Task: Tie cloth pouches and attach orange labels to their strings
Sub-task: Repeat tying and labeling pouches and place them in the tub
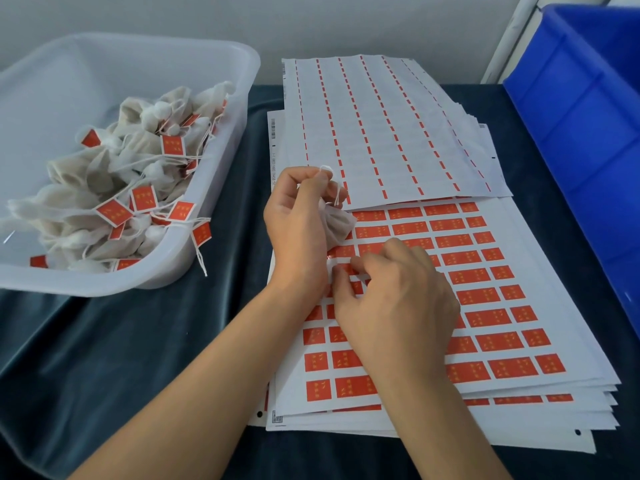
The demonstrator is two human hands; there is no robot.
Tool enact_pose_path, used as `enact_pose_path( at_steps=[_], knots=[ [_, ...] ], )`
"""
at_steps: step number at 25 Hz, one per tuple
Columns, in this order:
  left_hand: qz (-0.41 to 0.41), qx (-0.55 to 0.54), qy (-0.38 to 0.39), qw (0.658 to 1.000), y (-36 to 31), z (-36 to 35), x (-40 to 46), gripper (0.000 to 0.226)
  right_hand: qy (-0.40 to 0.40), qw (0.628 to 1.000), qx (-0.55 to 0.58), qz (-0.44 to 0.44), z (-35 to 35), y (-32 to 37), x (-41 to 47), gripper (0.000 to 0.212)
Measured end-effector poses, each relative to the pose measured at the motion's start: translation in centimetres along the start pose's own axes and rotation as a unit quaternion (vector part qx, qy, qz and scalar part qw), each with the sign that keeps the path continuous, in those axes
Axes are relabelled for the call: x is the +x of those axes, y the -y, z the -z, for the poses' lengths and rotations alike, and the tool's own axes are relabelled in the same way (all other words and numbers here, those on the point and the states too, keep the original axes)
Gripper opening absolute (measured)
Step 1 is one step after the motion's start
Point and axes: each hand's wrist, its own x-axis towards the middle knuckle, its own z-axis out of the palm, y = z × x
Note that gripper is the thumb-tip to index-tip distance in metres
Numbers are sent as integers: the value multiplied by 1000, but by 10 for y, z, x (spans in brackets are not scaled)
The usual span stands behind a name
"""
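Many labelled pouches fill the tub (221,64) at upper left — the left hand (294,220) pinches a tied pouch (337,225) by its string while the right hand (391,292) fingers (360,263) pick at an orange label (341,268), not yet attached.

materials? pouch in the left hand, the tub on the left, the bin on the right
Pouch: thin off-white woven or mesh cloth, matte; it gathers into soft folds.
Tub: translucent frosted plastic; the pouches show through its wall.
Bin: opaque blue plastic, slightly glossy, with moulded ribs. Probably rigid.
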Motion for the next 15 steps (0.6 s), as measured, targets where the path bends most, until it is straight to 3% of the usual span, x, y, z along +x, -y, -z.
enact_pose_path(
  at_steps=[8, 15],
  knots=[
    [-2, -3, 7, 1000, 0, 1, -1, 16, 23, 997, -48, 54, 4, 1, 5, 26],
    [2, -4, 1, 1000, 0, 0, 0, 16, 25, 999, -9, 30, 2, -4, -3, 35]
  ],
)
